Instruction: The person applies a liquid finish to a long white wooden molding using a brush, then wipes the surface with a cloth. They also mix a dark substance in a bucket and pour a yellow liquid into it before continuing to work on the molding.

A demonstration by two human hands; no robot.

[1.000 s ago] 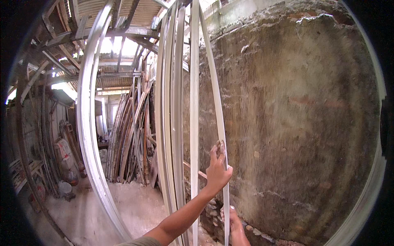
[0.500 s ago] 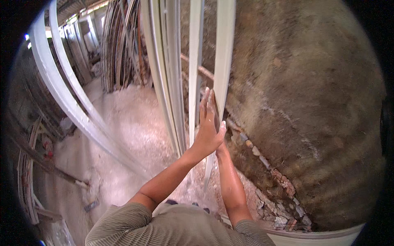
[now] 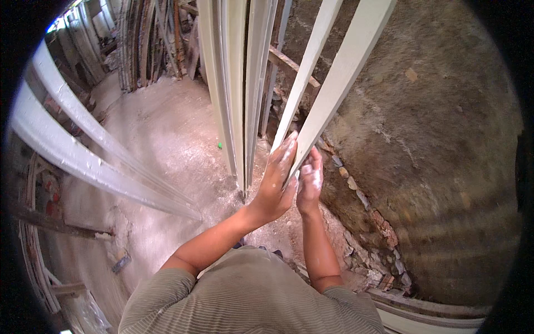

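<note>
A long white moulding strip (image 3: 346, 75) leans up and to the right, its lower part passing between my two hands. My left hand (image 3: 273, 186) grips it from the left, long fingers laid along it and thumb on the near side. Close by on the right, my right hand (image 3: 310, 183) has its palm turned toward the strip and its fingers extended, slightly bent. White powder coats the fingers and palms. A second, narrower white strip (image 3: 309, 67) stands just left of the first, running down behind my left fingers. The lower end of the gripped strip is hidden.
Several pale mouldings (image 3: 236, 89) stand upright ahead. Two white curved-looking strips (image 3: 105, 177) slant down on the left. A rough brown wall (image 3: 434, 139) rises on the right, with stones (image 3: 364, 200) along its base. Old boards (image 3: 142, 50) lean at the back; a green bit (image 3: 220, 146) lies on the dusty floor.
The strip between my hands has tipped to the right at its top, and the narrower strip slants likewise. My hands have come apart slightly, the right one moving out to the right.
</note>
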